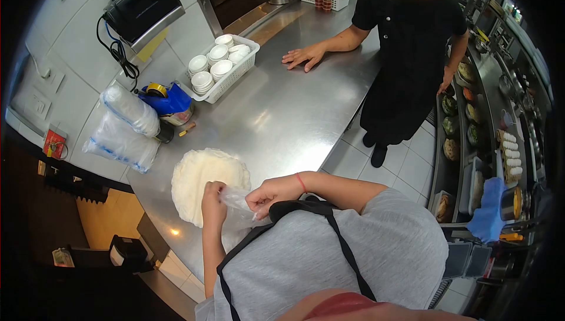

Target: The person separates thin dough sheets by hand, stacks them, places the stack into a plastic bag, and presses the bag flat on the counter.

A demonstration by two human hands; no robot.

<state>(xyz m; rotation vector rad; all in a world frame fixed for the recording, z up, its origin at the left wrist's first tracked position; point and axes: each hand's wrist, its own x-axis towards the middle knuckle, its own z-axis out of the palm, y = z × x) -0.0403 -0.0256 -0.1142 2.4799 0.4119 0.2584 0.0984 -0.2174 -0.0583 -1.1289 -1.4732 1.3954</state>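
Note:
A thin clear plastic bag (238, 208) stretches between my two hands, close in front of my grey shirt and black apron straps. My left hand (213, 199) pinches one side of it, its fingers overlapping a round, pale, floury-looking flat piece (207, 181) on the steel counter. On the other side, my right hand (274, 195), with a thin red band at the wrist, has its fingers curled closed on the plastic. The bag's lower part is hidden behind my shirt and strap.
On the steel counter (259, 121) stand wrapped plastic sleeves (126, 135), a blue tape dispenser (170, 102) and a white basket (235, 80) of small white cups. A person (406, 44) in black rests a hand (306, 56) on the counter. Food-filled trays (465, 109) line the right.

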